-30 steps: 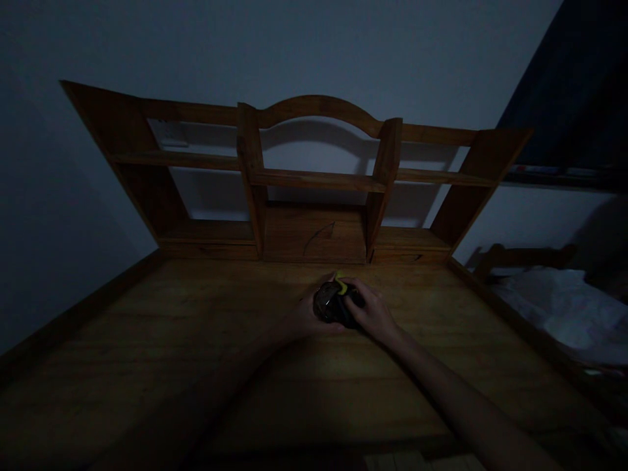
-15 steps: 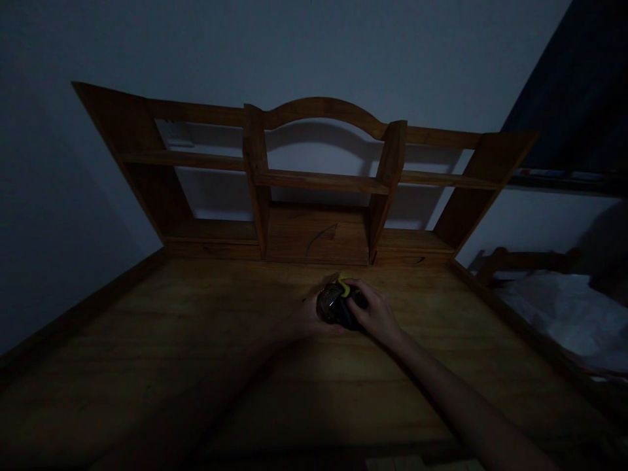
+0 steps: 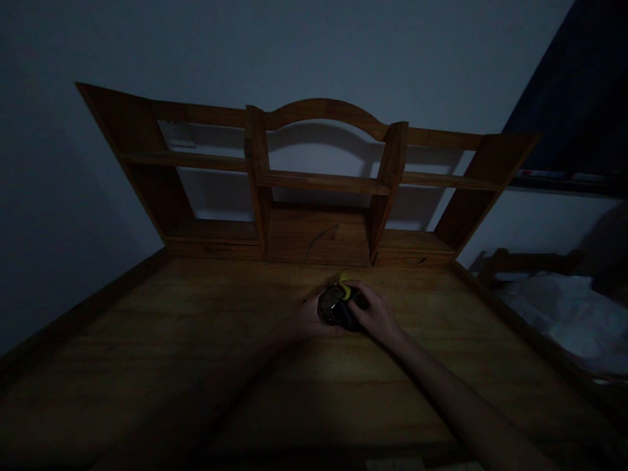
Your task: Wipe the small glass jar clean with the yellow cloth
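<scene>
My left hand [image 3: 310,316] is closed around the left side of a small dark, rounded object [image 3: 331,307] with a shiny face. It is held just over the wooden desk's middle, and its exact kind is too dark to make out. My right hand [image 3: 375,313] is closed at the object's right side. Its fingers and thumb pinch a curved yellow piece, perhaps a cloth [image 3: 346,290], against the top right of the dark object. Some fingertips of both hands are hidden behind the object.
The wooden desk [image 3: 235,366] spreads around my forearms. Along its back stands a wooden shelf unit [image 3: 321,183] with low drawers, against a pale wall. Beyond the right edge lie a white plastic bag [image 3: 569,314] and a wooden chair back [image 3: 530,261]. The room is dim.
Both hands keep their hold on the dark object. The yellow piece and the right fingers have shifted very slightly; little else differs.
</scene>
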Available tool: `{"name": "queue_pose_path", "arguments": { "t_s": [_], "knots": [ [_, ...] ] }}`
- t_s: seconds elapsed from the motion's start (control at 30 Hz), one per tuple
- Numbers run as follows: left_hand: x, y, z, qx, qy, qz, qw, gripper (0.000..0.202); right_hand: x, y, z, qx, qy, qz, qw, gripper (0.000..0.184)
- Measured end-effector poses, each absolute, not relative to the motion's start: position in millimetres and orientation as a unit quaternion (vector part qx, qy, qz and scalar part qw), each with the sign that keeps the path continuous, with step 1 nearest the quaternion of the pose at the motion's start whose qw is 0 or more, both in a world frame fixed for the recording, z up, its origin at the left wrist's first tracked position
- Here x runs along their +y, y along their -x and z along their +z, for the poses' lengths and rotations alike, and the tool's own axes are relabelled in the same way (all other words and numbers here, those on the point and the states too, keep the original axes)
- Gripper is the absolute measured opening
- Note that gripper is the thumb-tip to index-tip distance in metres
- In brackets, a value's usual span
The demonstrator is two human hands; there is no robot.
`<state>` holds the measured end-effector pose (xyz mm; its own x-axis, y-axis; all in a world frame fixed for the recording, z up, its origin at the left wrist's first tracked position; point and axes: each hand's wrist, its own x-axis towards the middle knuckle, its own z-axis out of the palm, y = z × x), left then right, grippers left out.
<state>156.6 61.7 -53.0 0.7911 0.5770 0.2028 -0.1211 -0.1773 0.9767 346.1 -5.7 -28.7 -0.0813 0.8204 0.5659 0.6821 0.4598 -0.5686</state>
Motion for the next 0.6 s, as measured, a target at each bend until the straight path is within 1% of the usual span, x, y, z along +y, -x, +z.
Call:
{"name": "queue_pose_path", "arguments": {
  "t_s": [0.13,0.3,0.5,0.6],
  "knots": [
    [61.2,-156.6,-53.5,0.133,-0.717,0.305,0.612,0.084,-5.9,-345.4,-27.6,-0.73,0.516,0.078,0.44,0.04],
    [59.4,-155.3,-52.8,0.144,-0.725,0.302,0.602,0.079,-6.3,-345.9,-28.5,-0.728,0.521,0.081,0.439,0.041],
    [59.5,-157.7,-55.5,0.108,-0.702,0.32,0.627,0.084,-6.4,-345.1,-28.2,-0.728,0.52,0.08,0.44,0.041],
    [59.1,-158.9,-58.7,0.09,-0.685,0.329,0.644,0.091,-5.8,-345.4,-29.0,-0.726,0.519,0.08,0.444,0.041]
  ]
}}
